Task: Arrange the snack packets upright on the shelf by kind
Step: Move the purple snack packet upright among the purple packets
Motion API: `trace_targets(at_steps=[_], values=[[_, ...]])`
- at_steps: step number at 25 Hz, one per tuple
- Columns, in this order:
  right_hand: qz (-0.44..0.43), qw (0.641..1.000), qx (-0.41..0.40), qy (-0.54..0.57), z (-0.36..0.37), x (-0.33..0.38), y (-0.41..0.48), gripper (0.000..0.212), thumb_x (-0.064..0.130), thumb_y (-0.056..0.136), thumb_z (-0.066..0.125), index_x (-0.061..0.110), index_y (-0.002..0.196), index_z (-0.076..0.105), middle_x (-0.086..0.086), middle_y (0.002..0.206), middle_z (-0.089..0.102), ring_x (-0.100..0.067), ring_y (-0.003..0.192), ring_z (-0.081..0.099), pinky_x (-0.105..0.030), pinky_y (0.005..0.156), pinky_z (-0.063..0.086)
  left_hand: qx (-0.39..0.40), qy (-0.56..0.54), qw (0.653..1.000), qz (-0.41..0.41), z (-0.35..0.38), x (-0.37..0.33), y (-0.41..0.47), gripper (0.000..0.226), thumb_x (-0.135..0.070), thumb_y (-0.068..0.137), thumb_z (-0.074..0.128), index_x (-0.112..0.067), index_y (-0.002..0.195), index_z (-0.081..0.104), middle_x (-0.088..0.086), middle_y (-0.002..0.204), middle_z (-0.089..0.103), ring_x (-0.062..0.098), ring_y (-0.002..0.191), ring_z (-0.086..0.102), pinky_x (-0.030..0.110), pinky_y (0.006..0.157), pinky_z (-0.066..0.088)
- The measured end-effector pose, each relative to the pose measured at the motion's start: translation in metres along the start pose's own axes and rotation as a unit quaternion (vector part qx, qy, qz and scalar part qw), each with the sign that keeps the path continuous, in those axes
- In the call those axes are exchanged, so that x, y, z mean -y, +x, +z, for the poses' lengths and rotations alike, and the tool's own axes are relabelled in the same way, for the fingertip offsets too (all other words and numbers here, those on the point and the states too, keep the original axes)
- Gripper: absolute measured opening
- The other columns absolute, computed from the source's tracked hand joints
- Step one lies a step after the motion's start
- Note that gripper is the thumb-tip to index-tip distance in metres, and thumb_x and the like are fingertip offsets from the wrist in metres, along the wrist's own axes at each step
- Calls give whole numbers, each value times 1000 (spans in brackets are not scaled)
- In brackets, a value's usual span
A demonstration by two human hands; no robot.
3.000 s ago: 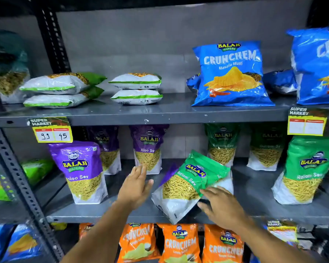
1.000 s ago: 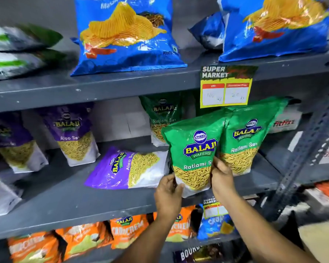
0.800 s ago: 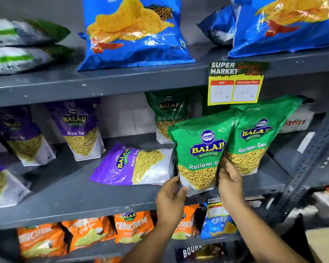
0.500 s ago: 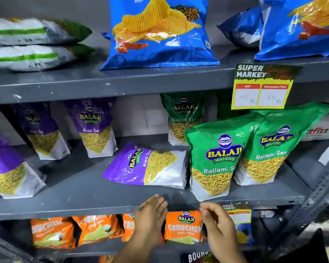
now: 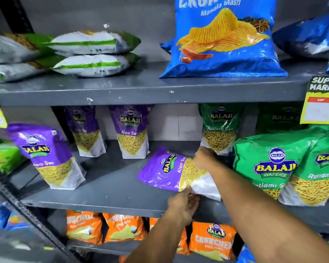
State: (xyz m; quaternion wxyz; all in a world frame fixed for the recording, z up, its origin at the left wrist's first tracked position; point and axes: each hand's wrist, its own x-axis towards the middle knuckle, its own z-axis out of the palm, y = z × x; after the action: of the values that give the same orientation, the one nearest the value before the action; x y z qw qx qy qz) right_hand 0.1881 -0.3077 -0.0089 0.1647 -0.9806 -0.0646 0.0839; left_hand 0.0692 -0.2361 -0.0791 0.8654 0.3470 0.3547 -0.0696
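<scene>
A purple Aloo Sev packet [image 5: 167, 168] lies on its side in the middle of the grey middle shelf [image 5: 106, 194]. My left hand [image 5: 182, 205] pinches its near bottom edge. My right hand [image 5: 203, 157] grips its far upper edge. Three purple Aloo Sev packets stand upright to the left [image 5: 46, 156], [image 5: 85, 130], [image 5: 131, 130]. Green Ratlami Sev packets stand upright on the right, one at the front [image 5: 270, 164] and one at the back [image 5: 219, 128].
Blue Crunchem bags [image 5: 222, 40] and flat white-green packets [image 5: 91, 54] sit on the shelf above. Orange Crunchex bags [image 5: 211, 240] fill the shelf below. A yellow price tag [image 5: 321, 103] hangs at the right, and a slotted upright [image 5: 27, 211] crosses the lower left.
Both hands let go of the green Ratlami Sev packet, now standing at the right front, dropped below the shelf edge, then rose and took hold of the lying purple packet. The view shifted left.
</scene>
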Motion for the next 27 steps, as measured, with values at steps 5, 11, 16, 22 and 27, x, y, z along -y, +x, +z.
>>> trace_targets(at_steps=[5, 11, 16, 22, 27], values=[[-27, 985, 43, -165, 4, 0, 13, 44, 20, 93, 40, 1, 131, 52, -21, 138, 53, -36, 126, 52, -40, 100, 45, 15, 14, 1000, -15, -5, -11, 6, 15, -6, 90, 56, -5, 75, 58, 13, 73, 61, 21, 68, 58, 29, 64, 50], [-16, 990, 115, -79, 0, 3, 1, 33, 12, 96, 37, -1, 120, 57, -24, 112, 62, -26, 107, 56, -20, 78, 44, 15, 84, 996, -13, -32, -41, 6, 27, 10, 84, 50, -8, 64, 55, 6, 50, 63, 17, 57, 59, 24, 47, 53], [58, 981, 6, 185, 27, 14, -18, 19, 17, 86, 50, 5, 80, 64, -17, 80, 57, -23, 74, 49, -31, 64, 37, 20, 153, 986, 66, -59, -82, -5, 36, 12, 83, 46, -13, 57, 49, 4, 46, 59, 15, 46, 56, 23, 55, 48], [1, 920, -43, 390, 55, 69, -38, 20, 13, 85, 49, 8, 69, 59, -8, 60, 50, -18, 56, 45, -32, 58, 32, -18, 156, 956, 247, -99, -150, -7, 48, 16, 80, 45, -20, 49, 37, 4, 54, 39, 17, 57, 39, 25, 55, 30], [-35, 893, -80, 441, 85, 122, -25, 16, 12, 84, 46, -1, 75, 50, -26, 73, 56, -23, 69, 49, -38, 65, 38, -11, 216, 909, 357, -127, -203, -3, 41, 15, 80, 46, -14, 53, 61, -4, 47, 61, 5, 45, 48, 16, 44, 38]])
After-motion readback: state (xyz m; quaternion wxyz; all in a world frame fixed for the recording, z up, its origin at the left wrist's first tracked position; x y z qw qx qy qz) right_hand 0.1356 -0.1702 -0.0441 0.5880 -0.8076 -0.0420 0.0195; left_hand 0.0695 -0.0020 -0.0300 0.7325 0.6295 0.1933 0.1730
